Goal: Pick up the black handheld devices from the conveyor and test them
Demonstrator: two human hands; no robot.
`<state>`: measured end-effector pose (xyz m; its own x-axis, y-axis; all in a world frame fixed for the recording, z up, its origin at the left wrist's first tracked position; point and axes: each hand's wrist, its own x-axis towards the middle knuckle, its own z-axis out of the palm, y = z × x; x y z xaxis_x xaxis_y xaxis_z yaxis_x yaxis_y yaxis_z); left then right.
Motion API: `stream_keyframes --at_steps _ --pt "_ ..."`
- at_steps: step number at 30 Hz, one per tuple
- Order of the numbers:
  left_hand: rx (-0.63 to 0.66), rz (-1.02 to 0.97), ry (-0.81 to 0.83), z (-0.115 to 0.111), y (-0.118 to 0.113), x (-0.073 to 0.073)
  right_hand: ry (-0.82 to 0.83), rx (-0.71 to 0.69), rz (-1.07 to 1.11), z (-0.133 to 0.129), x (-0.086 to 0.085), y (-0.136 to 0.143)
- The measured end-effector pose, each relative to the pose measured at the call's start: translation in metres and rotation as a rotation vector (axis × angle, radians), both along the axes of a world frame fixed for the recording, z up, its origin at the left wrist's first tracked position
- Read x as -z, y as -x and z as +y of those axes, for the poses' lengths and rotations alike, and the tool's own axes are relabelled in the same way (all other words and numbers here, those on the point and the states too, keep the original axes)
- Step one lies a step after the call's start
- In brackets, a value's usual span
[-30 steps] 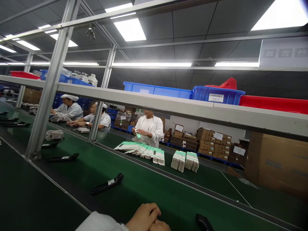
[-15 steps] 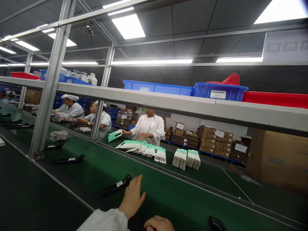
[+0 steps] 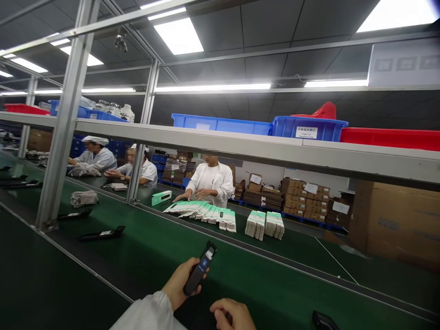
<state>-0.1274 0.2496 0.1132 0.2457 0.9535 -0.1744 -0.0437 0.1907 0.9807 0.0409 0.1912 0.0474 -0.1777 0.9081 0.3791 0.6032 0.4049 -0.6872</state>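
A black handheld device (image 3: 200, 269) with a small light screen area stands tilted in my left hand (image 3: 182, 282), fingers wrapped around its lower part above the green belt (image 3: 261, 293). Just right of it, near the bottom edge, is my right hand (image 3: 233, 314), its fingers curled; whatever they may hold is hidden. Farther left on the belt lies another black device (image 3: 102, 234), with one more (image 3: 74, 214) behind it. The top of a black device (image 3: 324, 320) shows at the bottom right.
Across the belt, a person in white (image 3: 215, 181) touches a row of green and white boxes (image 3: 206, 211). Two box stacks (image 3: 255, 224) stand to their right. A metal post (image 3: 63, 123) rises at left; a shelf (image 3: 240, 144) with blue bins (image 3: 309, 129) crosses above.
My left hand has taken hold of the black device and lifted it off the belt. The person opposite has let go of a green box, which now stands on the table.
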Motion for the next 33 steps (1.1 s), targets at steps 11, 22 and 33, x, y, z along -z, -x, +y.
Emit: stream_keyframes --at_steps 11,22,33 --pt "0.150 -0.576 0.175 -0.041 -0.044 -0.015 0.168 0.135 0.609 0.001 -0.021 -0.018" --pt "0.208 -0.543 0.177 -0.047 -0.055 -0.009 0.225 0.266 0.734 -0.008 -0.040 -0.018" --pt "0.135 -0.642 0.257 -0.054 -0.063 -0.012 0.363 -0.095 0.519 -0.005 -0.017 -0.004"
